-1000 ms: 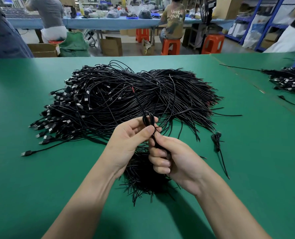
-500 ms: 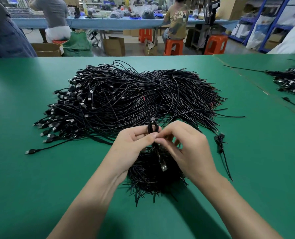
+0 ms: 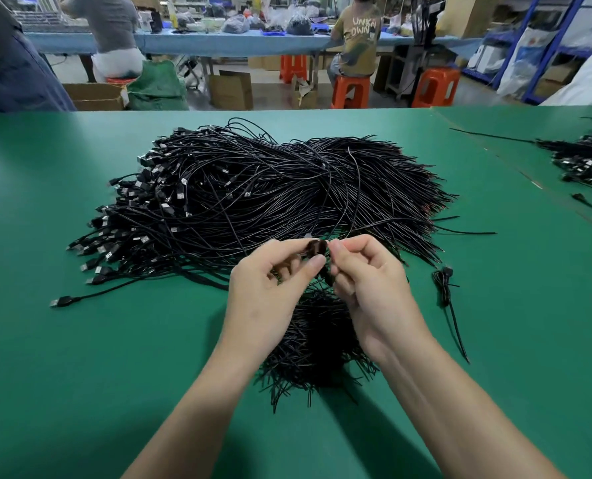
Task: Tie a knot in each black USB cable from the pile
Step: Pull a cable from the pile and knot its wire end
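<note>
Risen slightly, both hands, left hand [image 3: 267, 292] and right hand [image 3: 374, 288], pinch the blurred cable loop [image 3: 314, 248] between fingertips

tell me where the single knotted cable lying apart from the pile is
In the head view, the knotted cable lies on the green table, right of the right hand.

table [image 3: 80, 357] plain green; cable pile [image 3: 270, 195] black w/ silver plug tips; 2nd black pile [image 3: 585, 164] far right; stools [image 3: 350, 91] orange; back bench cover [image 3: 218, 43] light blue; sack [image 3: 156, 88] green; boxes [image 3: 230, 89] brown; shelf frame [image 3: 538, 46] blue
</note>
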The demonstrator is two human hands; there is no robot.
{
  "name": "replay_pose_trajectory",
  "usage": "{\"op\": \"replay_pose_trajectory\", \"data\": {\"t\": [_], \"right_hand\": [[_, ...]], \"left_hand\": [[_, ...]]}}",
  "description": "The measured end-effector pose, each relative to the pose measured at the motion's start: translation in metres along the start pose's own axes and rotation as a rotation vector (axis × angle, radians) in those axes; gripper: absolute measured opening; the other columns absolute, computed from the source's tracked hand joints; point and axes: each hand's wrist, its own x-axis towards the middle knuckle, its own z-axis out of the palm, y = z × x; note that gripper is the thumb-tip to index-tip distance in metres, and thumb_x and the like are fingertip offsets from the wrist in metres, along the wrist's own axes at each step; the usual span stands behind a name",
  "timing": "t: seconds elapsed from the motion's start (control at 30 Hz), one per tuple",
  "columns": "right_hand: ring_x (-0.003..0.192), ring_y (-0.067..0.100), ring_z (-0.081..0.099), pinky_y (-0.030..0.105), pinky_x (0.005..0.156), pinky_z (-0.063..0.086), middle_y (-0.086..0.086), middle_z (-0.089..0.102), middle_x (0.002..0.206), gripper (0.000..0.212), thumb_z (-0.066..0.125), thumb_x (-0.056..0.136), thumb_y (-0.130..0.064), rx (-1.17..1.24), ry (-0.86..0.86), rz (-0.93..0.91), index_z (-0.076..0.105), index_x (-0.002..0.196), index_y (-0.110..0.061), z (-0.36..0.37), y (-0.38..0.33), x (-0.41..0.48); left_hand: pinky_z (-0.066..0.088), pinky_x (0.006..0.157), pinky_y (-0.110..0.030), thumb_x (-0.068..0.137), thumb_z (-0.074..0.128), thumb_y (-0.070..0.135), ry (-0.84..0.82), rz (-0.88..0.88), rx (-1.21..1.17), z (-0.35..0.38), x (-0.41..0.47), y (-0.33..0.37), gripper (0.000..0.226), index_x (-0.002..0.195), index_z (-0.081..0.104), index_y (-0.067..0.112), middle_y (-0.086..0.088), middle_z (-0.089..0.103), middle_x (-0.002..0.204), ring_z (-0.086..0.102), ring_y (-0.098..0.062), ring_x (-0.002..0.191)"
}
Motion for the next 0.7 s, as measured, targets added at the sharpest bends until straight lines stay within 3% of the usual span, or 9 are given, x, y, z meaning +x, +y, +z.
{"op": "replay_pose_trajectory", "data": {"t": [0.07,0.17,0.23,0.3,0.43,0.5,0.57,0.63,0.7], "right_hand": [[0.045,0.004,0.040,0.015,0.046,0.034,-0.003,0.054,0.061,0.016,0.065,0.098,-0.011,0.024,0.020,0.034,0.060,0.083,-0.013,0.000,-0.001,0.001],[0.046,0.004,0.041,0.014,0.046,0.036,-0.004,0.054,0.060,0.015,0.066,0.098,-0.011,-0.022,0.045,0.015,0.060,0.084,-0.013,-0.001,-0.003,0.002],[0.047,0.004,0.041,0.014,0.046,0.037,-0.004,0.054,0.060,0.015,0.067,0.097,-0.012,-0.035,0.049,0.012,0.060,0.084,-0.014,-0.001,-0.003,0.000],[0.046,0.005,0.041,0.015,0.046,0.036,-0.004,0.055,0.060,0.016,0.068,0.097,-0.013,-0.027,0.050,0.010,0.060,0.083,-0.015,0.001,-0.002,-0.001],[0.044,0.005,0.036,0.016,0.046,0.034,-0.003,0.054,0.060,0.017,0.067,0.097,-0.011,0.011,0.029,0.039,0.059,0.083,-0.014,0.004,-0.004,-0.001],[0.042,0.005,0.034,0.016,0.044,0.033,-0.002,0.052,0.059,0.018,0.066,0.097,-0.009,0.049,0.023,0.080,0.058,0.082,-0.014,0.004,-0.005,0.000],[0.040,0.004,0.033,0.016,0.042,0.033,-0.001,0.051,0.058,0.020,0.064,0.097,-0.006,0.096,0.029,0.134,0.057,0.079,-0.014,0.005,-0.006,0.001],[0.038,0.003,0.032,0.016,0.040,0.031,-0.003,0.051,0.055,0.023,0.059,0.098,-0.001,0.145,0.045,0.183,0.056,0.078,-0.013,0.006,-0.007,0.002],[0.038,0.002,0.031,0.015,0.038,0.029,-0.005,0.052,0.054,0.027,0.054,0.098,0.002,0.178,0.055,0.203,0.056,0.076,-0.014,0.007,-0.009,0.002]], "left_hand": [[0.050,0.073,-0.016,0.098,0.069,0.017,-0.074,-0.014,-0.020,-0.003,-0.001,-0.001,0.021,0.112,0.081,0.026,0.009,0.077,0.090,0.068,-0.008,0.083],[0.051,0.075,-0.029,0.099,0.048,0.028,-0.152,-0.106,-0.156,-0.007,0.000,0.003,0.036,0.109,0.083,0.027,0.003,0.081,0.103,0.072,-0.018,0.098],[0.052,0.074,-0.026,0.100,0.059,0.036,-0.089,-0.119,-0.144,-0.006,0.001,0.004,0.027,0.098,0.085,0.030,0.008,0.080,0.095,0.071,-0.009,0.088],[0.052,0.074,-0.014,0.094,0.077,0.024,-0.035,-0.118,-0.165,-0.003,0.002,0.004,0.009,0.100,0.082,0.029,0.007,0.079,0.089,0.070,-0.002,0.082],[0.055,0.082,-0.022,0.085,0.083,0.003,-0.065,-0.170,-0.302,-0.003,0.004,0.003,0.057,0.129,0.065,0.034,-0.001,0.079,0.100,0.072,-0.014,0.090],[0.049,0.075,-0.026,0.087,0.082,0.007,-0.093,-0.088,-0.150,-0.004,0.006,0.004,0.056,0.128,0.066,0.040,0.005,0.078,0.102,0.063,-0.016,0.084],[0.043,0.071,-0.017,0.084,0.083,0.017,-0.084,0.051,0.048,-0.005,0.007,0.007,0.046,0.116,0.071,0.047,0.016,0.076,0.099,0.063,-0.002,0.084],[0.042,0.080,-0.009,0.084,0.083,0.014,-0.064,0.208,0.208,-0.007,0.007,0.010,0.041,0.111,0.075,0.044,0.018,0.072,0.100,0.066,-0.002,0.097],[0.044,0.087,-0.017,0.087,0.078,0.012,-0.026,0.311,0.348,-0.007,0.005,0.011,0.038,0.111,0.078,0.040,0.012,0.064,0.097,0.061,-0.012,0.098]]}}
